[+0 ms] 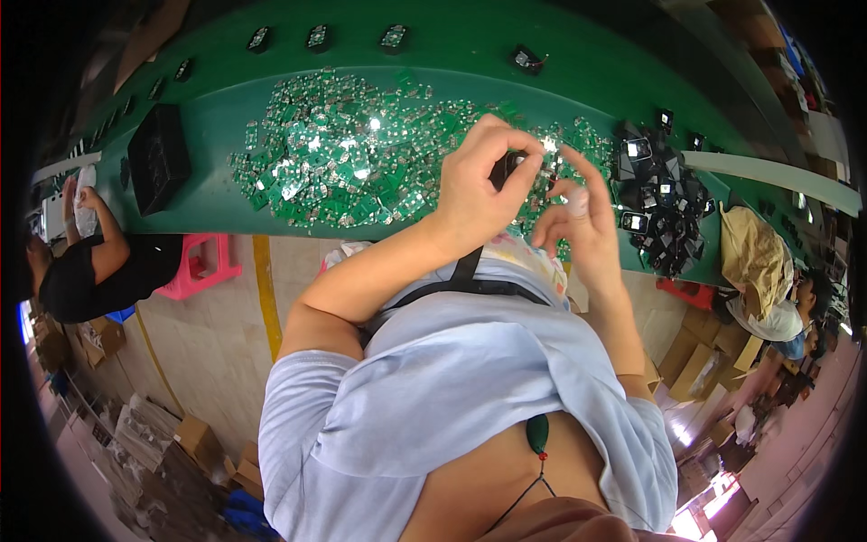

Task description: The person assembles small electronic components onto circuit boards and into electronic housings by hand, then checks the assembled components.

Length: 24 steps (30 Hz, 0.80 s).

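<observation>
My left hand (pixel 479 185) is closed, thumb and forefinger pinched together around a small black plastic casing (pixel 511 166), mostly hidden by the fingers. Just to its right, my right hand (pixel 585 221) has its fingers curved and apart, with a whitish cover on one fingertip and nothing visible held. Its forefinger reaches toward the left fingertips, where a bright glare blurs detail. Under and beside both hands spreads a broad heap of small green circuit boards (pixel 339 163) on the green table (pixel 212 194). A pile of black plastic casings (pixel 668 212) lies right of my right hand.
A raised green strip (pixel 452 54) along the back carries spaced black casings with boards (pixel 394 38). One casing with wires (pixel 526 60) sits there too. A black tray (pixel 159 161) stands at left. Co-workers sit at left and right; a pink stool (pixel 200 266) is by the left one.
</observation>
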Tool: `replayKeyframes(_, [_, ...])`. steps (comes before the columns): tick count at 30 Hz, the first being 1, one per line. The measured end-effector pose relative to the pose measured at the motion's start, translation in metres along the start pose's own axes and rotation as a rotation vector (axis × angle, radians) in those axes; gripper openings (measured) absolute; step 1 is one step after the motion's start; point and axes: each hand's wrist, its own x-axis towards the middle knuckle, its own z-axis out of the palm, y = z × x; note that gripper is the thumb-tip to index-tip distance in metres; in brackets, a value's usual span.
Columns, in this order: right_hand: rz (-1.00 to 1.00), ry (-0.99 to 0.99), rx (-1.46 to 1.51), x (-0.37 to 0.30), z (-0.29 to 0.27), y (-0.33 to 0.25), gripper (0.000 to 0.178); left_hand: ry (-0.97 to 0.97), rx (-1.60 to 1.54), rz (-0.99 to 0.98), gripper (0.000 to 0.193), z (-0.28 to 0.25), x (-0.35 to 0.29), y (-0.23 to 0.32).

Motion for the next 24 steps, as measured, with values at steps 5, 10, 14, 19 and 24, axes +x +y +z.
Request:
replayKeyframes(5, [0.087,-0.007,0.105,0.003,0.011,0.005,0.049,-0.004,0.009,0.026,0.01,0.005,0.001,0.002])
replayKeyframes(10, [0.072,0.083,0.081,0.007,0.021,0.0,0.037,0.021,0.038,0.086,0.01,0.007,0.0,0.003])
replayKeyframes(14, [0.031,0.143,0.082,0.008,0.019,0.001,0.027,-0.011,0.054,0.155,0.009,0.006,-0.002,0.006])
replayKeyframes(19, [0.011,0.144,0.066,0.006,0.017,0.003,0.024,0.013,-0.008,0.119,0.012,0.006,-0.006,-0.002])
replayKeyframes(24, [-0.067,0.215,-0.037,0.008,0.017,-0.001,0.027,0.009,-0.151,-0.041,0.021,0.002,-0.009,0.003])
